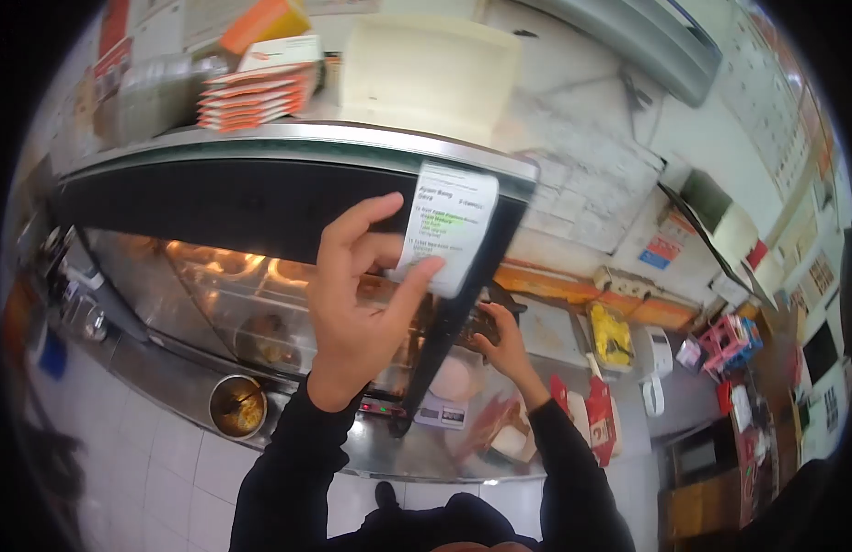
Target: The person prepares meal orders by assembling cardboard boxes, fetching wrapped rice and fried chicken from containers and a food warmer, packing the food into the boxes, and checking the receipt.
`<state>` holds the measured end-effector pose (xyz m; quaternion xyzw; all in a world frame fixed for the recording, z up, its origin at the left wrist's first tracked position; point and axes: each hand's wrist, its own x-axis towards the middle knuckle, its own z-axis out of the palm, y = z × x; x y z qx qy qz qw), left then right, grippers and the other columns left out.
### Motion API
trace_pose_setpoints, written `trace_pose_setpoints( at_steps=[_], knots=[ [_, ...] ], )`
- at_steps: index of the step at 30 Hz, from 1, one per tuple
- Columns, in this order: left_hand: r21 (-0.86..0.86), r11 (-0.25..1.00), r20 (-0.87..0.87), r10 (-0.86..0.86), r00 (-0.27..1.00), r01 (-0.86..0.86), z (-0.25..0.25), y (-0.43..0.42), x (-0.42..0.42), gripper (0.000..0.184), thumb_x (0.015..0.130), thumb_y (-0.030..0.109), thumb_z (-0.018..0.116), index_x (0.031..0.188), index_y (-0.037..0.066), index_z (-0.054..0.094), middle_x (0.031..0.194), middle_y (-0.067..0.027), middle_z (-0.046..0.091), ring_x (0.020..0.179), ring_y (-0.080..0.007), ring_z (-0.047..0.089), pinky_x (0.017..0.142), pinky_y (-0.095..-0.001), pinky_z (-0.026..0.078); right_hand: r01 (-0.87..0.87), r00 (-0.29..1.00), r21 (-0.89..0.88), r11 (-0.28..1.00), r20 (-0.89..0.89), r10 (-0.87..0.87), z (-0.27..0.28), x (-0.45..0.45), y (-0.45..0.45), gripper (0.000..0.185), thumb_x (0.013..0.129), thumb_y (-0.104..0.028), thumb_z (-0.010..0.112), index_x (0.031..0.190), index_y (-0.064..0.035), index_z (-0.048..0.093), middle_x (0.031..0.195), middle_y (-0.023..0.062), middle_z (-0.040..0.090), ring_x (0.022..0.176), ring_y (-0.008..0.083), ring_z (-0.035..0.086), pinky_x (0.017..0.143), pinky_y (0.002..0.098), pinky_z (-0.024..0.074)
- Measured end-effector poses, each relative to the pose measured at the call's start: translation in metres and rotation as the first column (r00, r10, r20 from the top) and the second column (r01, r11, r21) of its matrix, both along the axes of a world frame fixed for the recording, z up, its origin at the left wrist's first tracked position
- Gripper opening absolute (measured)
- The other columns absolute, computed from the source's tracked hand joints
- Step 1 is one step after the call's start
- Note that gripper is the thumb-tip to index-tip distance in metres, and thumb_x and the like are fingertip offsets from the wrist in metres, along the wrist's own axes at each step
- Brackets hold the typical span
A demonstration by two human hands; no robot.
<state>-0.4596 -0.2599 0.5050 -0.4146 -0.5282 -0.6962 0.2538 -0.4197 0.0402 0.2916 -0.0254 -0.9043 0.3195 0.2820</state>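
My left hand (357, 299) is raised in front of the food warmer (260, 189). It pinches the lower left edge of a printed white receipt (449, 230), the thumb lying over the paper and the index finger raised. The receipt hangs at the warmer's upper right corner; whether it is stuck there I cannot tell. Lower and to the right, my right hand (509, 354) reaches behind the warmer's dark post. Its fingers are curled at a dark object (481, 327), partly hidden and too unclear to name.
A metal bowl (237, 406) with food and a utensil stands at the counter's left. Near my right forearm are red-and-white boxes (601, 419) and a plastic bag with food (504, 432). A yellow-filled tray (612, 336) lies further right. Stacked packets (256, 92) sit on the warmer.
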Motion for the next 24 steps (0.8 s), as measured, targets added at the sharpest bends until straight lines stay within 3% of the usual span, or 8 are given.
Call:
trace_pose_setpoints(
  at_steps=[4, 9, 11, 13, 16, 21, 22, 24],
  knots=[
    [0.037, 0.988, 0.051, -0.152, 0.987, 0.151, -0.037, 0.030, 0.028, 0.032, 0.084, -0.008, 0.069, 0.115, -0.004, 0.061, 0.107, -0.0121, 0.065, 0.090, -0.0133, 0.065, 0.070, -0.0249, 0.052, 0.157, 0.960, -0.116, 0.981, -0.215, -0.179, 0.003, 0.131, -0.023, 0.032, 0.083, -0.001, 0.067, 0.114, -0.0019, 0.060, 0.111, 0.0122, 0.062, 0.105, 0.0226, 0.061, 0.092, 0.0320, 0.0479],
    [-0.146, 0.818, 0.256, -0.511, 0.820, 0.556, -0.081, 0.064, 0.074, 0.042, 0.089, -0.005, 0.064, 0.131, -0.002, 0.058, 0.107, -0.0127, 0.065, 0.094, -0.0130, 0.064, 0.076, -0.0235, 0.051, 0.485, 0.864, -0.497, 0.720, 0.147, -0.481, -0.144, 0.297, -0.056, 0.013, 0.090, -0.008, 0.064, 0.102, -0.0025, 0.063, 0.093, 0.0059, 0.067, 0.082, 0.0137, 0.061, 0.075, 0.0271, 0.0477],
    [-0.108, 0.654, 0.413, -0.656, 0.632, 0.749, -0.090, 0.081, 0.100, 0.058, 0.086, -0.005, 0.066, 0.141, 0.001, 0.049, 0.111, -0.0114, 0.064, 0.096, -0.0127, 0.064, 0.079, -0.0218, 0.050, 0.636, 0.752, -0.679, 0.366, 0.651, -0.100, -0.180, 0.370, -0.087, 0.036, 0.095, -0.028, 0.058, 0.125, -0.0065, 0.061, 0.110, 0.0059, 0.066, 0.096, 0.0163, 0.059, 0.085, 0.0278, 0.0450],
    [-0.120, 0.551, 0.453, -0.710, 0.539, 0.826, -0.092, 0.096, 0.124, 0.063, 0.084, -0.006, 0.066, 0.144, 0.001, 0.046, 0.114, -0.0113, 0.064, 0.096, -0.0124, 0.065, 0.079, -0.0215, 0.050, 0.550, 0.739, -0.825, 0.128, 0.553, 0.385, -0.217, 0.452, -0.109, 0.053, 0.096, -0.041, 0.054, 0.136, -0.0062, 0.054, 0.134, 0.0104, 0.055, 0.123, 0.0205, 0.048, 0.101, 0.0356, 0.0372],
    [-0.079, 0.382, 0.546, -0.756, 0.361, 0.921, -0.091, 0.122, 0.175, 0.076, 0.073, -0.014, 0.068, 0.144, -0.005, 0.042, 0.138, -0.0170, 0.054, 0.109, -0.0180, 0.063, 0.085, -0.0248, 0.052, 0.587, 0.509, -0.698, 0.410, 0.712, 0.483, -0.222, 0.551, -0.105, 0.061, 0.094, -0.051, 0.050, 0.138, -0.0097, 0.054, 0.144, 0.0140, 0.041, 0.133, 0.0267, 0.035, 0.103, 0.0509, 0.0282],
    [-0.195, 0.194, 0.549, -0.791, 0.271, 0.961, -0.082, 0.166, 0.276, 0.082, 0.072, -0.012, 0.069, 0.147, -0.001, 0.039, 0.137, -0.0142, 0.056, 0.088, -0.0116, 0.069, 0.077, -0.0215, 0.052, 0.398, -0.137, 0.028, 0.917, 0.990, 0.029, -0.252, 0.645, -0.068, 0.074, 0.091, -0.070, 0.043, 0.140, -0.0155, 0.053, 0.160, 0.0199, 0.019, 0.149, 0.0371, 0.012, 0.107, 0.0763, 0.0131],
    [-0.230, 0.159, 0.511, -0.820, 0.259, 0.960, -0.084, 0.175, 0.294, 0.081, 0.074, -0.010, 0.069, 0.149, 0.003, 0.038, 0.136, -0.0131, 0.056, 0.080, -0.0090, 0.069, 0.074, -0.0200, 0.051, 0.377, -0.128, 0.071, 0.924, 0.991, -0.024, -0.292, 0.669, -0.054, 0.075, 0.089, -0.073, 0.044, 0.140, -0.0180, 0.054, 0.159, 0.0219, 0.021, 0.146, 0.0467, 0.013, 0.097, 0.0852, 0.0089],
    [-0.237, 0.101, 0.535, -0.816, 0.217, 0.966, -0.087, 0.191, 0.325, 0.082, 0.074, -0.011, 0.068, 0.149, 0.003, 0.039, 0.137, -0.0136, 0.055, 0.081, -0.0088, 0.069, 0.074, -0.0200, 0.052, 0.456, 0.508, -0.384, 0.803, 0.853, 0.118, -0.304, 0.700, -0.032, 0.061, 0.099, -0.055, 0.042, 0.139, -0.0102, 0.053, 0.150, 0.0202, 0.041, 0.142, 0.0352, 0.032, 0.116, 0.0505, 0.0241]
  ],
)
